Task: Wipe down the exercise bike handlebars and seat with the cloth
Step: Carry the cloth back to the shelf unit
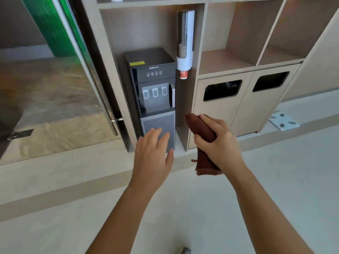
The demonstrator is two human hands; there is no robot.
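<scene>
Both forearms are bare to the frame's lower edge, with no sleeves. The left hand and right hand seem free of rings, watches or gloves.

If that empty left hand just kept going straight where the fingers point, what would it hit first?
Probably the grey lower door of the water dispenser: the left hand points its open fingers up at it. Depth is hard to judge.

The right hand grips a rolled brown terry cloth, while the left hand is empty with fingers spread. Both are raised before a black freestanding water dispenser set in a beige wooden shelving unit.
</scene>
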